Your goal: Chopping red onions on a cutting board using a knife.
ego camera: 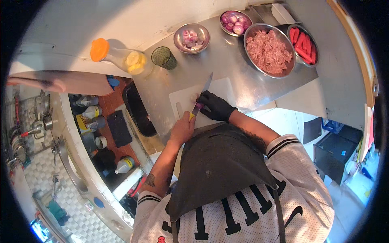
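Note:
My left hand (182,129), bare, grips the yellow handle (191,115) of a kitchen knife. The knife's blade (208,81) points away from me over a white cutting board (223,86). Beside the blade, my right hand (215,106) in a black glove has its fingers bent over a piece of red onion (199,105) on the board. A paler onion piece (194,97) lies just left of the blade. The gloved fingers partly hide the knife and the onion.
On the steel table (240,86) stand a bowl of cut onion (191,36), a bowl of peeled onions (235,22), a large bowl of minced meat (267,51), a bowl of red sausages (304,45), a green glass (164,58) and an orange-lidded bottle (121,57). Shelves (120,112) hold bottles at left.

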The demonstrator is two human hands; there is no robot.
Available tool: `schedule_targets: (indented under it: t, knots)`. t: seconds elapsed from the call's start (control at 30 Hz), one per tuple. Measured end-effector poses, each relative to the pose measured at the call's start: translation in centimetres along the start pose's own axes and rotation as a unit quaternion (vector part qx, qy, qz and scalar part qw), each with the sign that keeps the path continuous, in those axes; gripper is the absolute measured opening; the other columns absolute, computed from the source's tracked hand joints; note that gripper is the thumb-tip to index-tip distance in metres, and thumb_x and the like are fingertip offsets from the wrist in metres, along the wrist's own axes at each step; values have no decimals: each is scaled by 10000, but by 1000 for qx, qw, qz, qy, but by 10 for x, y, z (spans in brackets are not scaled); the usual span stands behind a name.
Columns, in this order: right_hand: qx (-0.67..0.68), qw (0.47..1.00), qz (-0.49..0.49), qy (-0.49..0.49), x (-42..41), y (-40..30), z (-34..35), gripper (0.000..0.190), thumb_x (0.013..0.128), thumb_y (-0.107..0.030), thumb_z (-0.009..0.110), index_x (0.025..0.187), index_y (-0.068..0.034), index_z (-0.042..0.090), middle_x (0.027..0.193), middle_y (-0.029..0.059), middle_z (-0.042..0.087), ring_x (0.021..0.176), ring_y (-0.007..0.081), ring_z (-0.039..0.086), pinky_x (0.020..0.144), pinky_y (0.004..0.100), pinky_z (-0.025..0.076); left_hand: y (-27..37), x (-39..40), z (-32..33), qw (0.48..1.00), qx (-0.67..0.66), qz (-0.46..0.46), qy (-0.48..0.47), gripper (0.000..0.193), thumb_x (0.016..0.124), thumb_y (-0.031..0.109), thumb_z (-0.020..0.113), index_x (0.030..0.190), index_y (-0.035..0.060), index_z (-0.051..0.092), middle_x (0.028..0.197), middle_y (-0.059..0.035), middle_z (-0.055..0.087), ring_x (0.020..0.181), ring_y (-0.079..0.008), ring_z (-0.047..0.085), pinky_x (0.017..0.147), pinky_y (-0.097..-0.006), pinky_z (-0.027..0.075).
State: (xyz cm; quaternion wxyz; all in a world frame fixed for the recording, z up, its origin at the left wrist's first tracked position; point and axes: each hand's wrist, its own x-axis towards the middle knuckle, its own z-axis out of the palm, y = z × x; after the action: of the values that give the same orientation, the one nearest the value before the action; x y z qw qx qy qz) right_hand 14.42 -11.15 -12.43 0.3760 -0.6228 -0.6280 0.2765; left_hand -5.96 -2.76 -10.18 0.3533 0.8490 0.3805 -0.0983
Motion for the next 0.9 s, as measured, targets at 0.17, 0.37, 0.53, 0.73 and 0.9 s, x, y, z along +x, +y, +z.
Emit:
schedule_targets:
  t: [0.17,0.37,0.53,0.73,0.9]
  knots:
    - [25,997,45,-49,1,-5,3,341,851,-144,634,1188,-98,600,1169,207,558,1092,424,562,919,490,497,1,-2,1,997,-52,46,25,269,1015,276,513,1079,22,452,810,-312,648,786,-524,634,686,-607,491]
    - [-60,995,77,11,-7,1,-5,352,793,-121,697,1130,-76,604,1100,178,579,1012,375,598,869,434,514,2,-3,10,994,-45,53,82,259,1008,259,520,1071,16,457,818,-297,656,793,-508,644,691,-592,501]
    - [-90,995,-25,-21,1,-3,3,349,793,-94,688,1131,-73,604,1144,175,593,1042,379,585,905,444,500,9,4,1,999,-23,-11,25,273,1001,264,528,1077,11,459,855,-288,668,819,-495,655,715,-588,507]
    - [-112,989,77,-59,2,-23,-19,350,796,-147,725,1116,-40,630,1116,167,623,1078,383,575,946,461,479,5,-5,8,999,0,15,29,273,998,260,529,1072,7,459,844,-270,673,816,-475,670,727,-569,528]
    - [-85,995,14,-47,-16,3,-19,268,843,-100,681,1097,-17,656,1071,172,643,1026,365,613,907,430,509,24,-6,0,999,34,20,20,263,1007,262,509,1073,12,466,856,-241,683,798,-440,686,723,-551,542]
